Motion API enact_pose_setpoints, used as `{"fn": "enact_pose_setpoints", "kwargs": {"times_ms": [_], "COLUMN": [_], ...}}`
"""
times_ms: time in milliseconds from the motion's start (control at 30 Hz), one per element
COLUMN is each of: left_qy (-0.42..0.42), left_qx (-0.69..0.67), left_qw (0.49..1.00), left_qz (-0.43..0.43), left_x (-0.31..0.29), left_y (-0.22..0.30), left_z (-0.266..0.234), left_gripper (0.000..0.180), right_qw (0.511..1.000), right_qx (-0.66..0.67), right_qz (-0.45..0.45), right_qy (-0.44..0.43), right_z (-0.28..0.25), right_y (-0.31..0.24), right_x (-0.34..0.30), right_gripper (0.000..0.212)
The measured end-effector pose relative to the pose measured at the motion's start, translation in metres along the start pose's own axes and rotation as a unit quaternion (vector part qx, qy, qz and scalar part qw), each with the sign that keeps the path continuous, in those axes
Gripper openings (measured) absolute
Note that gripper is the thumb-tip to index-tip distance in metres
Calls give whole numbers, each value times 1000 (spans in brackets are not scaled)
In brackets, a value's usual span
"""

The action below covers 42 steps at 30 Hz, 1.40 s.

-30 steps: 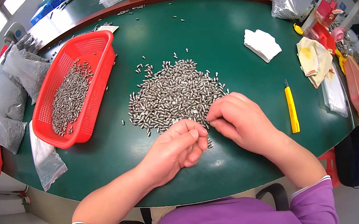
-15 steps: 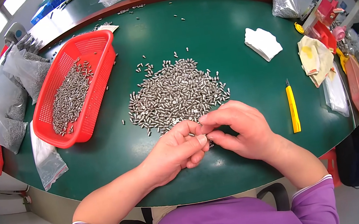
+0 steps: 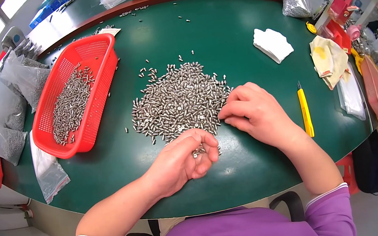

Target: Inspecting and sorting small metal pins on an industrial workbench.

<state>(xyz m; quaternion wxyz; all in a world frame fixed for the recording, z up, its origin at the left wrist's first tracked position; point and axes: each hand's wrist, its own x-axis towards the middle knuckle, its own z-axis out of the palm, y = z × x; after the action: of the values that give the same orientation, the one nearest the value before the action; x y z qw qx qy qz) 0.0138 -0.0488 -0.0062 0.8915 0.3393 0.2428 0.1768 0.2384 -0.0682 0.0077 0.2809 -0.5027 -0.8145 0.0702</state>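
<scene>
Our hands are at the near edge of a heap of small metal parts [image 3: 179,101] in the middle of the green bench [image 3: 253,177]. We have the left hand [image 3: 176,163] half curled, thumb above bent fingers, loosely cupping a few parts in its hollow. We hold the right hand [image 3: 261,119] apart from it, palm down, thumb and fingertips drawn close together at the heap's right edge; we cannot tell whether a part is pinched there. A few parts lie loose just beyond the heap. To our left sits a red basket [image 3: 105,79] with more parts inside, and beside it stand filled clear bags [image 3: 7,109], with a flat zip bag [image 3: 50,174] nearer us. To our right we have a yellow knife [image 3: 305,113], a white wad [image 3: 273,45] farther off, and a stained cream cloth [image 3: 329,58] near the bench's right edge.
</scene>
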Motion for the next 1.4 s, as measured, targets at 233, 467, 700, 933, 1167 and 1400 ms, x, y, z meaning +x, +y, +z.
{"fn": "enact_pose_setpoints", "kwargs": {"times_ms": [233, 467, 700, 933, 1167, 1400], "left_qy": [-1, 0, 5, 4, 3, 12], "left_qx": [-5, -8, 8, 18, 46, 4], "left_qw": [1000, 1000, 1000, 1000, 999, 1000], "left_qz": [-5, 14, 19, 14, 1, -16], "left_x": [0, 1, 0, 0, 1, -1], "left_y": [0, 0, 1, 0, -2, 0], "left_z": [0, 1, 4, 2, 3, 5], "left_gripper": [23, 19, 11, 14, 16, 21], "right_qw": [999, 999, 986, 978, 979, 998], "right_qx": [-27, 5, 143, 198, 177, 37], "right_qz": [5, -7, -80, -50, -75, -4], "right_qy": [-35, -41, 23, 49, 73, 59], "right_z": [-3, 2, 6, 10, 12, 5], "right_y": [-6, -10, -23, -26, -29, -8], "right_x": [-2, -1, -2, -3, -3, -1], "right_gripper": [14, 15, 20, 21, 23, 16]}}
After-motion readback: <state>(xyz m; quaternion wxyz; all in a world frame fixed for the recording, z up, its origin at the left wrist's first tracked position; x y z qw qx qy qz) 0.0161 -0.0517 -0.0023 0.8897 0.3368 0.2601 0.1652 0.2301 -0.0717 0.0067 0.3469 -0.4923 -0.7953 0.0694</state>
